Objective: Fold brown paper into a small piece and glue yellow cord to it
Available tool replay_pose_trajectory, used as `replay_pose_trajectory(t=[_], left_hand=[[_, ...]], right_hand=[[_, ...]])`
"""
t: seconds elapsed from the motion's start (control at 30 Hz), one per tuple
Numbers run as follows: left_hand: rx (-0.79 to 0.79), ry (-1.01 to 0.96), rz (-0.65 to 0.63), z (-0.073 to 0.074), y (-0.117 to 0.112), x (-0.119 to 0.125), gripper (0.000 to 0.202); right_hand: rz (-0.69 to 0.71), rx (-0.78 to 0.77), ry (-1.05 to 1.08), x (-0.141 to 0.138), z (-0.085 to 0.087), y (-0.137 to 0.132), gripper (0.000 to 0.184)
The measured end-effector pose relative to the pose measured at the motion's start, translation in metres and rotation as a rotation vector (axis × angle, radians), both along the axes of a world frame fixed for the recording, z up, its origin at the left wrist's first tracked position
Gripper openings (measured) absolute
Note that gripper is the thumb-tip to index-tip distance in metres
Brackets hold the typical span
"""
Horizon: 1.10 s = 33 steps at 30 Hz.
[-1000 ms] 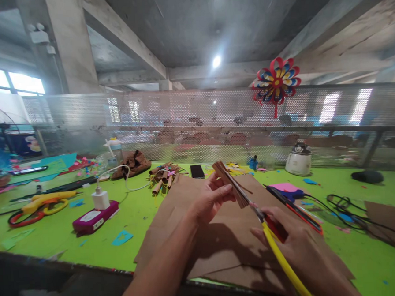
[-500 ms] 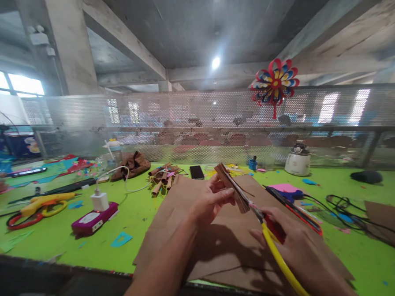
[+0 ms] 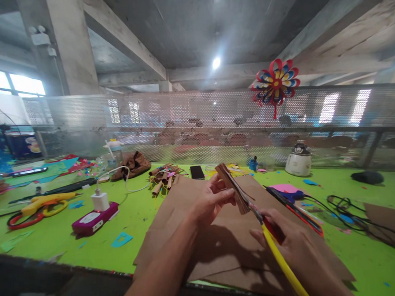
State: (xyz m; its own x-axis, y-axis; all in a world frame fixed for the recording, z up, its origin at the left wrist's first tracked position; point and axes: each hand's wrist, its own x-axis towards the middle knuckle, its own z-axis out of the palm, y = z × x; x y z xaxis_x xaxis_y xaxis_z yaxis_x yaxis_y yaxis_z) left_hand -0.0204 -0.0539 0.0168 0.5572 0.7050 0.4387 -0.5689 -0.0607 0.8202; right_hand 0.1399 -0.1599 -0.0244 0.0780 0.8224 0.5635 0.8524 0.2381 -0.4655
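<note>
My left hand (image 3: 213,201) pinches a narrow stack of brown paper strips (image 3: 232,188), held tilted above the board. In my right hand (image 3: 283,238) is a pair of scissors (image 3: 272,243) with yellow and red handles. Their blades lie along the right edge of the strips, and a thin brown sliver sticks out there. Beneath both hands a large sheet of brown kraft paper (image 3: 168,229) covers the table in front of me.
Left on the green table (image 3: 143,248) are a purple power strip (image 3: 95,219), a yellow glue gun (image 3: 43,204) and rolled brown tubes (image 3: 162,178). At the right lie black cables (image 3: 346,206) and a white bottle (image 3: 298,162). A phone (image 3: 196,172) lies behind the paper.
Hardly anything differs. Both hands, the strips and the scissors keep nearly the same position.
</note>
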Motion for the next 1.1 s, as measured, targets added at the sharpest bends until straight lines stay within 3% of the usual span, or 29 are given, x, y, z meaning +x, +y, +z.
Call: replay_pose_trajectory(t=[0.27, 0.6, 1.1], left_hand=[[0.017, 0.009, -0.010, -0.0019, 0.0033, -0.0003, 0.041], [0.072, 0.031, -0.049, -0.0036, 0.0024, 0.0021, 0.039], [0.123, 0.022, -0.094, -0.0076, 0.0054, 0.0007, 0.038]], right_hand=[[0.018, 0.022, 0.022, -0.0004, -0.0039, 0.0006, 0.020], [-0.014, 0.026, 0.036, -0.0042, -0.0023, 0.0027, 0.029], [0.053, 0.064, 0.097, -0.0081, -0.0067, 0.0071, 0.028]])
